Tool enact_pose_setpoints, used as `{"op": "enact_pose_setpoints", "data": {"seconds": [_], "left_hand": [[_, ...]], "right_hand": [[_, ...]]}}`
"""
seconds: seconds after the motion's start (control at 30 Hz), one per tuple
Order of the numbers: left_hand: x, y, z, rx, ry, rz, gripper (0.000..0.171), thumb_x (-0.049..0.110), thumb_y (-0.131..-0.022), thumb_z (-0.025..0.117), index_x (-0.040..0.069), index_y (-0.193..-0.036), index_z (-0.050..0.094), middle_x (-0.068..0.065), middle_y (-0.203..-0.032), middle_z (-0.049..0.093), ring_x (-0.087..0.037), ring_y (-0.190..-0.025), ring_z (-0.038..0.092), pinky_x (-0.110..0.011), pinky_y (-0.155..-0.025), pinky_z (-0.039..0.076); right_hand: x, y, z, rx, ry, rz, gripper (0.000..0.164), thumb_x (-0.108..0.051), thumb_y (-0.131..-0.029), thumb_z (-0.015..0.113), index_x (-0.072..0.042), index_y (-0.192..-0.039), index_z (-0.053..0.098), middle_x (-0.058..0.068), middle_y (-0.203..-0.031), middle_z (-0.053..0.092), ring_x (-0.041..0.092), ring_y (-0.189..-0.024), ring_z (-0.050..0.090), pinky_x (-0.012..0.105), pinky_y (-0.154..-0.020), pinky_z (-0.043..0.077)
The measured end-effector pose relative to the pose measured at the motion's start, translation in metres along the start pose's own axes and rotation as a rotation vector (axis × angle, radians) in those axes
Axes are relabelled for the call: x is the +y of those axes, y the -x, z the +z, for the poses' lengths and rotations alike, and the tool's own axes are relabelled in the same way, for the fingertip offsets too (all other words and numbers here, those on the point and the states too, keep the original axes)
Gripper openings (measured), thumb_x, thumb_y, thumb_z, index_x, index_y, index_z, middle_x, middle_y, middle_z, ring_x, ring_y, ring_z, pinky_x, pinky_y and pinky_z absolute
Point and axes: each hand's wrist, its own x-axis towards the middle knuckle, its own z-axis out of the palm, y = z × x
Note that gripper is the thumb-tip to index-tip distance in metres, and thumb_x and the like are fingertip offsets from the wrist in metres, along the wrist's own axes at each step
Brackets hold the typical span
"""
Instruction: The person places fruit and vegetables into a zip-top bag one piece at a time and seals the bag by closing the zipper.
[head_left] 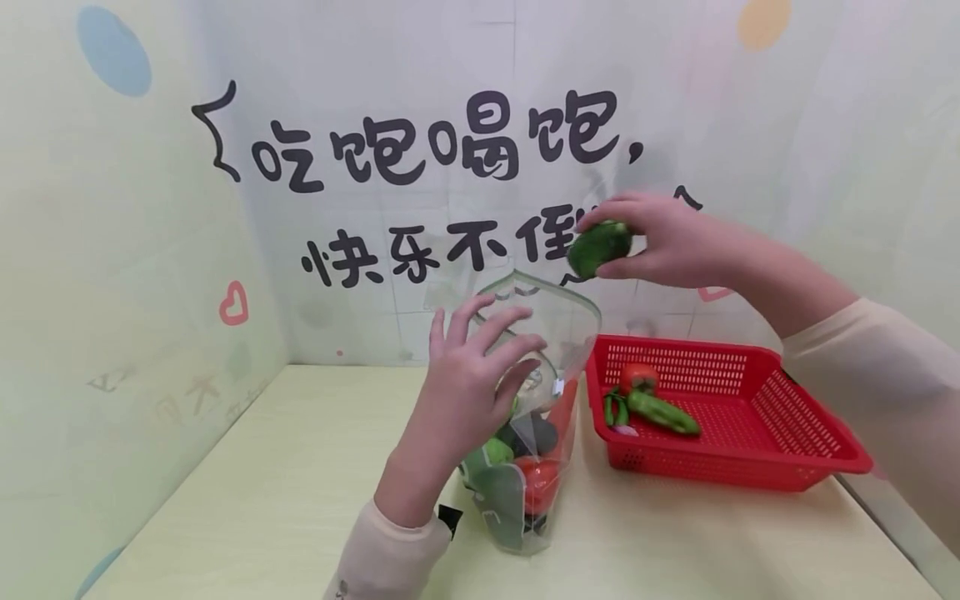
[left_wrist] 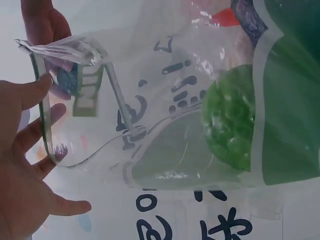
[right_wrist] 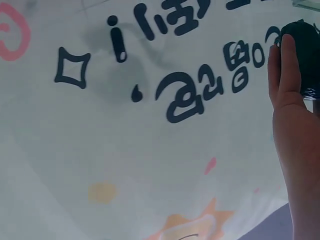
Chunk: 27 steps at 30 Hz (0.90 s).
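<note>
My right hand (head_left: 660,242) grips a stubby dark green vegetable (head_left: 598,248) above a clear zip bag (head_left: 566,333); its exact kind is unclear. In the right wrist view, the vegetable (right_wrist: 302,55) sits under straight fingers. At the bag's mouth, my left hand (head_left: 472,375) has its fingers spread across the rim. The left wrist view shows that hand (left_wrist: 27,150) with its thumb and fingers around the rim (left_wrist: 44,115). Inside the upright bag are a red tomato (head_left: 537,483), a bumpy green vegetable (left_wrist: 227,120) and dark pieces; the printed panels partly hide them.
Right of the bag, a red perforated basket (head_left: 780,471) holds a tomato (head_left: 639,377), a long green pepper (head_left: 663,412), smaller green peppers (head_left: 617,408) and a pale purplish piece (head_left: 625,431). The pale table (head_left: 300,467) meets a wall (head_left: 360,333) with black lettering.
</note>
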Motion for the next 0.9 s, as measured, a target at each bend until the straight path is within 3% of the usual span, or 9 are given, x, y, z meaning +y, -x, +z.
{"op": "enact_pose_setpoints", "data": {"seconds": [0.13,0.3,0.4,0.57,0.7,0.9], "left_hand": [[0.002,-0.001,-0.001,0.095,0.059,-0.073,0.005,0.022,-0.087,0.072,0.019,-0.091,0.071,0.003,-0.11,0.065,-0.024,-0.122,0.043,-0.068,-0.103,0.022],[-0.002,-0.003,-0.004,0.252,0.189,-0.124,0.004,0.015,-0.085,0.073,0.012,-0.084,0.07,-0.004,-0.11,0.064,-0.029,-0.116,0.045,-0.05,-0.102,0.034],[-0.003,-0.002,-0.005,0.266,0.227,-0.128,0.005,0.015,-0.085,0.073,0.012,-0.084,0.069,-0.006,-0.114,0.062,-0.03,-0.118,0.043,-0.048,-0.101,0.035],[-0.001,-0.001,-0.005,0.254,0.237,-0.138,0.005,0.017,-0.086,0.072,0.013,-0.085,0.069,-0.006,-0.119,0.06,-0.029,-0.12,0.04,-0.048,-0.101,0.036],[-0.001,-0.002,-0.006,0.259,0.243,-0.136,0.005,0.018,-0.087,0.071,0.013,-0.086,0.069,-0.005,-0.12,0.059,-0.028,-0.121,0.039,-0.048,-0.101,0.036],[-0.002,-0.003,-0.006,0.255,0.256,-0.129,0.004,0.017,-0.087,0.071,0.013,-0.086,0.069,-0.006,-0.12,0.058,-0.029,-0.121,0.038,-0.048,-0.101,0.036]], "right_hand": [[-0.025,-0.011,0.008,-0.094,0.018,-0.019,0.047,-0.022,-0.082,0.077,-0.023,-0.126,0.059,-0.002,-0.11,0.06,0.014,-0.095,0.056,0.036,-0.08,0.052],[-0.046,-0.019,0.022,-0.224,0.013,-0.015,0.046,-0.028,-0.084,0.075,-0.023,-0.126,0.058,-0.007,-0.099,0.063,0.011,-0.085,0.06,0.029,-0.074,0.053],[-0.051,-0.025,0.03,-0.305,0.003,-0.007,0.042,-0.032,-0.086,0.072,-0.023,-0.125,0.058,-0.008,-0.095,0.063,0.009,-0.082,0.061,0.028,-0.072,0.053],[-0.053,-0.03,0.034,-0.39,-0.015,-0.009,0.037,-0.03,-0.092,0.066,-0.023,-0.127,0.059,-0.005,-0.103,0.066,0.006,-0.081,0.065,0.03,-0.078,0.055],[-0.048,-0.032,0.034,-0.357,0.008,-0.053,0.029,-0.023,-0.094,0.063,-0.019,-0.123,0.063,-0.003,-0.104,0.067,0.007,-0.084,0.064,0.03,-0.078,0.055],[-0.026,-0.035,0.03,-0.162,0.121,-0.072,0.023,-0.011,-0.093,0.061,-0.011,-0.115,0.067,0.002,-0.107,0.068,0.015,-0.094,0.063,0.037,-0.085,0.053]]}}
